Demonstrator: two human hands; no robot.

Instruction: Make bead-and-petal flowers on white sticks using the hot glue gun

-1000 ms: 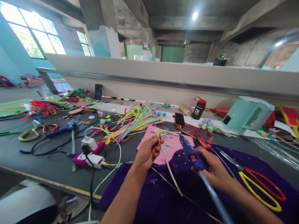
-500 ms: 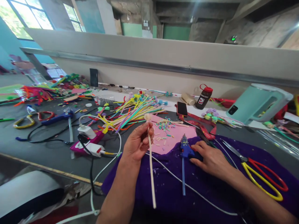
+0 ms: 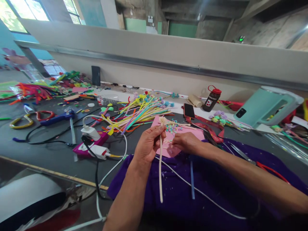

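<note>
My left hand (image 3: 150,142) pinches a cream fuzzy pipe cleaner (image 3: 161,173) near its top, where a small cream tuft shows above the fingers. The stem hangs down over purple cloth (image 3: 175,189). To its right, my right hand (image 3: 186,142) is over a pink sheet (image 3: 168,153), fingers closed and pressed together among short cut pipe cleaner pieces (image 3: 175,127). Whatever is between those fingertips is too small to make out. A clear glue stick (image 3: 192,183) pokes out below my right forearm, which hides the blue glue gun.
Left are a power strip (image 3: 102,142), cables and a second blue glue gun (image 3: 54,119). Bundled coloured pipe cleaners (image 3: 141,114) lie behind. A phone (image 3: 189,111), bottle (image 3: 212,100) and green kettle (image 3: 267,107) stand rightward. Scissors (image 3: 243,153) lie partly under my right arm.
My right hand has let go of the glue gun and moved left onto the pink sheet. My left hand, still holding the cream pipe cleaner, appears slightly further right.
</note>
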